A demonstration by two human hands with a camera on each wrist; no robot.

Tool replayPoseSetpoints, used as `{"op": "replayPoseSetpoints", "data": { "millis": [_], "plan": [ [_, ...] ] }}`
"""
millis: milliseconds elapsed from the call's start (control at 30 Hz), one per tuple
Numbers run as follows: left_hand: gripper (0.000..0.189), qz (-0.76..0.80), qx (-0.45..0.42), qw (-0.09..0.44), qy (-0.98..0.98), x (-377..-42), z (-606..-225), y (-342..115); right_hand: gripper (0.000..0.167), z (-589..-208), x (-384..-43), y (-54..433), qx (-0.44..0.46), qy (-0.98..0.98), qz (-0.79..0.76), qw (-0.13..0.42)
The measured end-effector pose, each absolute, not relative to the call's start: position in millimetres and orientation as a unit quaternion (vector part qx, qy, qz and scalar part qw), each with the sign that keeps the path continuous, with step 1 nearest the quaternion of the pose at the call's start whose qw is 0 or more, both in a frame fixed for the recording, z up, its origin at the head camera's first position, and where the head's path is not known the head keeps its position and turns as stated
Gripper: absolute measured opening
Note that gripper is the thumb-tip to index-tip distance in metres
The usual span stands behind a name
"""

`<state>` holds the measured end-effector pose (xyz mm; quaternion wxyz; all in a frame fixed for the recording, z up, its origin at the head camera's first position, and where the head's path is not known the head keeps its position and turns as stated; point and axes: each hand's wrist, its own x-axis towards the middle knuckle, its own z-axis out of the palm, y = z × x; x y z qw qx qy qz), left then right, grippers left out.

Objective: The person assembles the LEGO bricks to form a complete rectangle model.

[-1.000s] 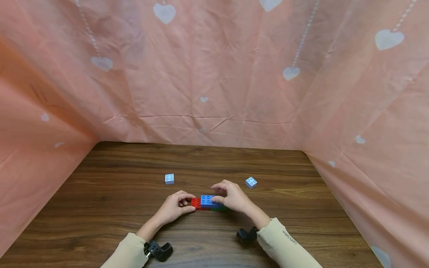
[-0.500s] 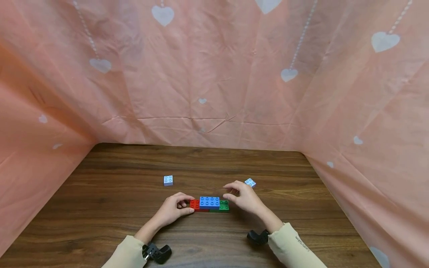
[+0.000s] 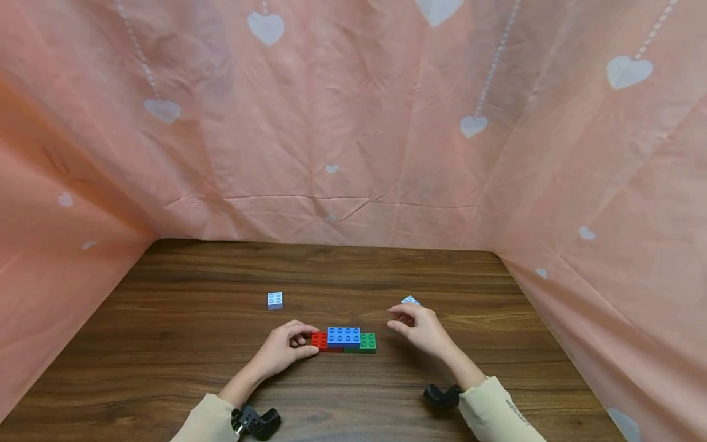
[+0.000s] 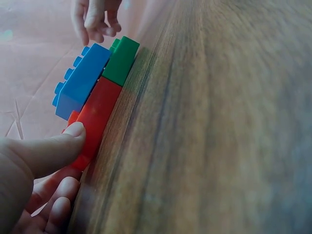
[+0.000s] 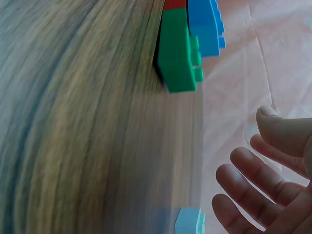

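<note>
A blue building brick (image 3: 343, 336) sits on top of a red brick (image 3: 319, 341) and a green brick (image 3: 367, 342), bridging the two, which stand end to end on the table. My left hand (image 3: 285, 347) pinches the red brick's left end, thumb on the near side and fingers at the far side; the left wrist view shows the thumb (image 4: 73, 134) against the red face. To the right of the green brick my right hand (image 3: 422, 328) hovers with loosely bent fingers and nothing in them. Just beyond it lies a light blue brick (image 3: 410, 300), partly hidden by that hand.
Another light blue brick (image 3: 275, 300) rests on the table behind the left hand. The brown wood-grain table (image 3: 221, 264) ends at a pink curtain (image 3: 353, 123) with hearts, which hangs at the back and both sides. Each wrist wears a black camera mount.
My right hand has let go of the blue brick and moved off to the right, toward the right light blue brick. The left hand keeps its hold on the red brick.
</note>
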<state>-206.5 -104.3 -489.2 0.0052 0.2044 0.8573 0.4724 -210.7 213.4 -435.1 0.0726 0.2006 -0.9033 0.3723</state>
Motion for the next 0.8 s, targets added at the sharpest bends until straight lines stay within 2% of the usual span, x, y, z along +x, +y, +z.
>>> {"op": "replayPoseSetpoints", "data": {
  "millis": [467, 800],
  "plan": [
    [0.029, 0.471, 0.207, 0.009, 0.857, -206.1, -489.9, -102.2, 0.027, -438.5, -218.3, 249.0, 0.139, -0.911, 0.372, 0.108],
    [0.029, 0.472, 0.206, 0.011, 0.857, -205.8, -490.2, -101.8, 0.036, -440.9, -235.5, 265.9, 0.108, -0.920, 0.367, 0.087]
  ]
}}
